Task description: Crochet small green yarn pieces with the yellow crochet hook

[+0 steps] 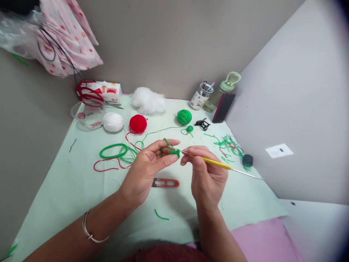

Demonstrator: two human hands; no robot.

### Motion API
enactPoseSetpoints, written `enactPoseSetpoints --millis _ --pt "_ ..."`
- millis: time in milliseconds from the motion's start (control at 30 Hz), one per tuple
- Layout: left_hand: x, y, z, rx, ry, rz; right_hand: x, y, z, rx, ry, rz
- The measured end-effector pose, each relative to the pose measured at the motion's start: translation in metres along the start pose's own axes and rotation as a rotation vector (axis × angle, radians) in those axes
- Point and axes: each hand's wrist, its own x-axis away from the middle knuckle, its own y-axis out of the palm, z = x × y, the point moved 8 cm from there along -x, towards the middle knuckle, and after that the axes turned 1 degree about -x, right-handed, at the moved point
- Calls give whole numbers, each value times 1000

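Between the thumb and fingers of my left hand [148, 163] is a small piece of green crochet [175, 153], with green yarn looped over the fingers. My right hand [208, 173] grips a crochet hook [215, 162] by its yellow handle, like a pen. The hook's metal tip touches the green piece, though whether it is inside a stitch is too small to tell. A green strand runs back toward a green yarn ball [184, 117]. Thread snips [165, 182] with orange-red handles lie below my left hand, their blades partly hidden by it.
Red yarn [137, 124] and white yarn [113, 122] balls sit at the back left near white stuffing [148, 100], a box [110, 92] and scissors [91, 94]. A pen cup [200, 97], bottle [218, 96] and phone [223, 108] stand back right. Green scraps [227, 145] lie at right.
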Motion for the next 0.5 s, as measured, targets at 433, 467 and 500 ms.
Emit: enactPoseSetpoints --millis 433,467,500 --pt "4 5 -2 54 -26 15 24 16 -25 555 -439 -20" --pt "4 5 -4 67 -61 11 22 13 -23 503 -400 4" --pt "4 5 -5 78 -92 2 18 10 -20 438 -340 5"
